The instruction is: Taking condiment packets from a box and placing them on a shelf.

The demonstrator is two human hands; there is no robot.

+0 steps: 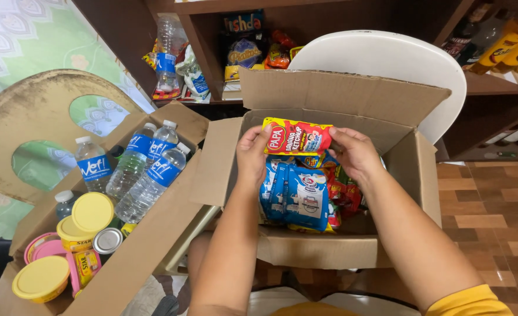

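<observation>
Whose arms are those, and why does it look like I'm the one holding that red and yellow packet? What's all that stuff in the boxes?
There is only one picture, and it comes from a small camera worn on a person's head, looking down. That is why the arms seem like yours: you see just what that person sees. The left hand and the right hand are bare, and together they hold a red and yellow sauce packet by its two ends, above an open cardboard box. Inside that box lie blue and white pouches and some red packets. A second open box on the left holds clear water bottles, yellow-lidded tubs and a tin can. Behind stand a white chair and dark wooden shelves with snacks and bottles.
</observation>
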